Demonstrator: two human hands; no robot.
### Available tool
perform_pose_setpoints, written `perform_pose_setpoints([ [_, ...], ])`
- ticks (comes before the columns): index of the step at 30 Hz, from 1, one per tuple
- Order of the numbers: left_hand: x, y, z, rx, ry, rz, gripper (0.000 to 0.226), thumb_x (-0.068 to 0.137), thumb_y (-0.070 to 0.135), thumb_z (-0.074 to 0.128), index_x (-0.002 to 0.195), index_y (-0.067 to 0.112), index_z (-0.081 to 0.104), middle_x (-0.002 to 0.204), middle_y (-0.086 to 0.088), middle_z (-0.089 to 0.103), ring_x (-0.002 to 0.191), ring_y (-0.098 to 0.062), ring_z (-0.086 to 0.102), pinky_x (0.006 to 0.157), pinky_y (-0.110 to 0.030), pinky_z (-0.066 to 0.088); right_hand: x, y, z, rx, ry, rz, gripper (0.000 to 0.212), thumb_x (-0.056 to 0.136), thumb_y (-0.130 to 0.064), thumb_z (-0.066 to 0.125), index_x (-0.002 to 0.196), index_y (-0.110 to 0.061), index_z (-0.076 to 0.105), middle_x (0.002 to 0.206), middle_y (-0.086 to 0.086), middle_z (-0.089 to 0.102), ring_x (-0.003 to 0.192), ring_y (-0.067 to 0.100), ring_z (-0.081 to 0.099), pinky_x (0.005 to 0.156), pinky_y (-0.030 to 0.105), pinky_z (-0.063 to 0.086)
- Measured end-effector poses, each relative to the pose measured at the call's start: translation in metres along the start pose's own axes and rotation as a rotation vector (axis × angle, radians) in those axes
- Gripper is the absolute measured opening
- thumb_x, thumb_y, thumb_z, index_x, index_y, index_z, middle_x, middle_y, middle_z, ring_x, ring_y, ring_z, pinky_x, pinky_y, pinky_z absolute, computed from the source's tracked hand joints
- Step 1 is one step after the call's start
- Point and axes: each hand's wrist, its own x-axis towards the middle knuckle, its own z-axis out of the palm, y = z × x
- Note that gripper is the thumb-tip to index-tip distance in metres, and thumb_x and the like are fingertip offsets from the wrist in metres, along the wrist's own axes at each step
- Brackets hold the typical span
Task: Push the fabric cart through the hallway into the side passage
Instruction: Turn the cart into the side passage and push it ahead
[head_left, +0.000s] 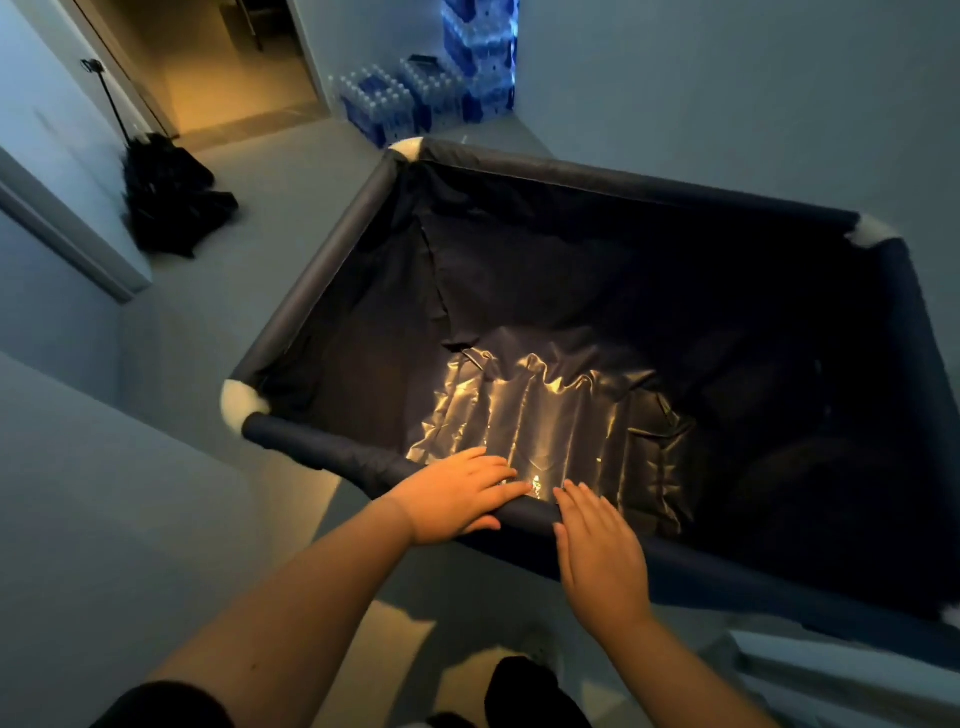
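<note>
The fabric cart (317, 270) is a large dark bin with a padded tube rim and white corner joints, filling the middle and right of the view. Crumpled dark plastic lines its bottom, lit by a warm patch. My left hand (457, 496) lies over the near rim bar, fingers spread across it and thumb under the edge. Close beside it, my right hand (597, 556) rests flat on the same bar with fingers extended. Both forearms reach in from the bottom of the view.
A lit doorway (228, 67) opens at the far left. Packs of bottled water (415, 98) are stacked against the far wall. A dark umbrella and bag pile (171, 197) leans at the left wall. A wall runs close along the cart's right side.
</note>
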Motion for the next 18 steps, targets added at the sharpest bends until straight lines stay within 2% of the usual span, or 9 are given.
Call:
perform_pose_setpoints([
  [5,0.014,-0.035,-0.002,-0.016,0.025,-0.137,0.055,0.094,0.04,0.042,0.142,0.019,0.025,0.145,-0.006,0.04,0.135,-0.024,0.031,0.112,-0.041,0.019,0.035,-0.007,0.002,0.028,0.017,0.107,0.037,0.084,-0.015,0.064,0.119,-0.003,0.059,0.121,0.014,0.064,0.114,0.028,0.06,0.097,0.044,0.048],
  [9,0.031,-0.082,-0.01,-0.073,0.062,-0.117,0.051,0.094,0.034,0.046,0.14,0.016,0.031,0.143,-0.008,0.042,0.133,-0.025,0.034,0.112,-0.041,0.019,0.07,-0.014,0.007,0.035,0.03,0.218,0.036,0.088,-0.016,0.057,0.123,-0.005,0.056,0.125,0.013,0.062,0.118,0.027,0.057,0.101,0.043,0.044],
  [14,0.052,-0.15,-0.017,-0.097,0.081,-0.111,0.053,0.095,0.032,0.044,0.141,0.015,0.028,0.147,-0.009,0.037,0.137,-0.025,0.027,0.114,-0.041,0.013,0.12,-0.027,0.009,0.039,0.034,0.373,0.04,0.095,-0.021,0.042,0.132,-0.007,0.047,0.137,0.011,0.052,0.131,0.026,0.044,0.112,0.04,0.03],
  [18,0.074,-0.201,-0.028,-0.049,0.036,-0.083,0.057,0.096,0.034,0.04,0.145,0.017,0.017,0.152,-0.006,0.027,0.141,-0.023,0.017,0.116,-0.039,0.008,0.163,-0.032,0.011,0.038,0.03,0.498,0.044,0.098,-0.028,0.03,0.14,-0.014,0.035,0.146,0.005,0.041,0.137,0.02,0.032,0.117,0.035,0.019],
])
